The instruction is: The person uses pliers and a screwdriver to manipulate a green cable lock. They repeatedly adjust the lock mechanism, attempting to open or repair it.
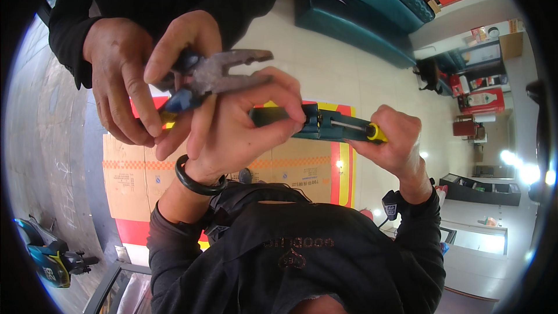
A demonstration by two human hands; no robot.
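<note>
My left hand [247, 125], a black bracelet at its wrist, pinches a dark teal, long-bodied part [324, 125] between thumb and forefinger. Its other fingers stretch left, close to a co-worker's hands. My right hand [390, 142] is closed round the yellow handle [376, 133] of what looks like a screwdriver; a thin metal shaft [349, 125] runs from it along the teal part. Fingers hide most of the handle. Just above my left hand, a co-worker's hand [189, 38] holds worn metal pliers [226, 71] with blue grips. The co-worker's other hand [119, 75] is beside them.
Below the hands lies flattened brown cardboard [285, 168] on a red and yellow surface. A green tufted sofa [354, 14] stands at the far side. Shelves with goods [482, 102] line the right. A teal scooter [49, 253] is at the lower left.
</note>
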